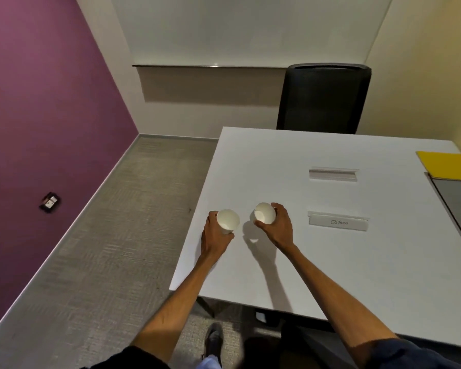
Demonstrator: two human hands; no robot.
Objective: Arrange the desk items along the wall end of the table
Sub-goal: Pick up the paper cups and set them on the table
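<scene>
A person stands at the white bench [357, 262], each grip clamped on a white paper cup: left hand [215, 237] on the left cup [228, 221], right hand [277, 227] on the right cup [264, 213], lifted near the bench's left edge. Both likely need carrying toward the folders [445, 163] at the wall end.

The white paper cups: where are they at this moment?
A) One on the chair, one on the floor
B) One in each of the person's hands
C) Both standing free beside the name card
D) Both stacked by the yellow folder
B: the left hand grips one paper cup and the right hand grips the other cup, both over the white table.
</scene>
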